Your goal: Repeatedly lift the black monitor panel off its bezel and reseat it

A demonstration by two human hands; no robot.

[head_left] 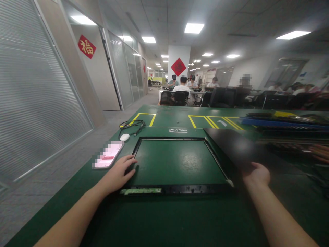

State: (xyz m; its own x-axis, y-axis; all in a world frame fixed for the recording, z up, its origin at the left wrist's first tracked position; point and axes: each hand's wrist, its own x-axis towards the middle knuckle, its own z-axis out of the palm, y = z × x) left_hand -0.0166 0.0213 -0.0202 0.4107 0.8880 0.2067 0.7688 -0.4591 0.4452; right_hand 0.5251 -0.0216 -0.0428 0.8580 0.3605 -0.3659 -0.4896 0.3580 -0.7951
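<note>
A thin black rectangular frame [197,189] lies flat on the green table, with a strip of green along its near left side. My left hand [122,173] rests at the frame's left side, fingertips on or beside the edge and thumb held apart, gripping nothing that I can see. At the right, my right hand [257,174] grasps a dark flat panel [231,144] by its near edge, thumb on top and the other fingers hidden. The panel is blurred and tilted, reaching over or close to the frame's right side.
Left of the frame are a phone [109,154], a small white rounded object [124,137] and a coiled black cable [131,125]. Yellow tape [192,120] marks the table [164,223] farther back. Dark and blue parts [269,121] are stacked at right. Several people sit at desks beyond.
</note>
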